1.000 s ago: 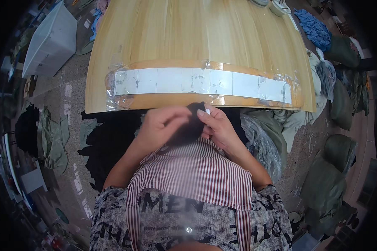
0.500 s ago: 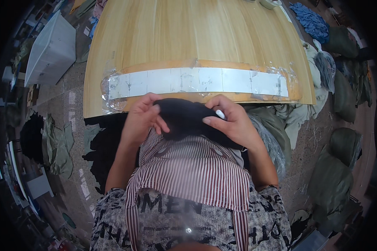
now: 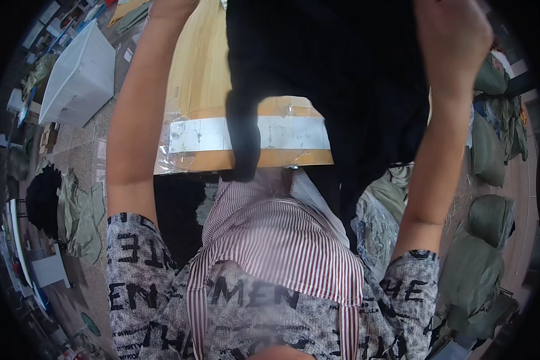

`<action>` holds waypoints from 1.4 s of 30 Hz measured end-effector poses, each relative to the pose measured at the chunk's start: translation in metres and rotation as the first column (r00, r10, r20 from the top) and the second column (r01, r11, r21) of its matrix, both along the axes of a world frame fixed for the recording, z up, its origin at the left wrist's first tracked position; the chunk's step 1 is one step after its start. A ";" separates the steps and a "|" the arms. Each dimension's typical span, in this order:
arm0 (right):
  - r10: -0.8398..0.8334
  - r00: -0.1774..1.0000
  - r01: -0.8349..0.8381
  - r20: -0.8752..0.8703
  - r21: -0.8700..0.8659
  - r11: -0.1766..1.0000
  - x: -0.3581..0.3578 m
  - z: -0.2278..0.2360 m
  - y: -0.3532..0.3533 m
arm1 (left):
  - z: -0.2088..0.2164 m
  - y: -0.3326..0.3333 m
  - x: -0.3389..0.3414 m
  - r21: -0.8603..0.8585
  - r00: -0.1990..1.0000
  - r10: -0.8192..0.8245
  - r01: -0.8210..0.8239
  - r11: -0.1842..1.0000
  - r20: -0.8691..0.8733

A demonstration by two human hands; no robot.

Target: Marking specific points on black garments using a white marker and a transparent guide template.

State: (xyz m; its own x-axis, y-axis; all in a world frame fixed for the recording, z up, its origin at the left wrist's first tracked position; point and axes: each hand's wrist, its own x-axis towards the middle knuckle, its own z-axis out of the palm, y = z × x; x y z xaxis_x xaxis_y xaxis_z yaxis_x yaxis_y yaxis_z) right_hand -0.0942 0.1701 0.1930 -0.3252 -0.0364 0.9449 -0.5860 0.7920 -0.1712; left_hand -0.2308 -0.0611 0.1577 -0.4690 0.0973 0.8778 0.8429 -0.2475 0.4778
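A large black garment (image 3: pixel 330 54) hangs spread out in front of me, raised over the table, with narrow parts of it dangling down at the left and right. My right hand (image 3: pixel 456 39) is up at the garment's right edge, closed and slightly blurred, with the cloth in its grip. My left hand (image 3: pixel 171 7) reaches the top edge of the picture; its fingers are cut off there, so its hold cannot be seen. Both arms are stretched forward and apart.
Behind the garment stands a wood-topped table (image 3: pixel 199 66) with a white marked strip (image 3: pixel 201 135) taped along its near edge. A white bin (image 3: pixel 81 78) is at the left. Dark and olive cloth heaps (image 3: pixel 81 210) lie on the floor, and stuffed green sacks (image 3: pixel 477 258) at the right.
The black garment, bunched between both hands near my lap, is now lifted and spread out. Both hands have moved forward and apart. The small white object in my right hand no longer shows.
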 end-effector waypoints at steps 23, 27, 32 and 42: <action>0.188 0.547 -0.340 0.815 0.011 0.940 0.043 -0.269 -0.102 | -0.178 -0.071 0.075 -0.518 0.613 0.331 0.151 0.842 0.717; 0.069 0.582 -0.192 0.811 0.055 0.980 0.010 -0.270 -0.066 | -0.174 -0.053 0.063 -0.541 0.671 0.326 0.135 0.830 0.666; -0.218 0.675 0.051 0.705 0.250 0.967 -0.098 -0.263 0.060 | -0.171 0.003 0.035 -0.567 0.768 0.263 0.153 0.810 0.584; 0.170 0.857 -0.213 0.487 0.034 0.976 -0.046 -0.198 -0.001 | -0.166 -0.070 0.043 -0.394 0.768 0.322 -0.099 0.914 0.554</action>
State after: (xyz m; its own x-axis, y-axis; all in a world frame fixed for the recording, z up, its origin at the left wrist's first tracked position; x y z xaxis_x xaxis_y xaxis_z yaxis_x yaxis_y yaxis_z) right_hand -0.1406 0.1687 -0.0045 -0.7147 -0.2168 0.6650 -0.5905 0.6965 -0.4076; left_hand -0.1882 -0.1316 -0.0081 -0.9254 0.1551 0.3458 0.3693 0.1641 0.9147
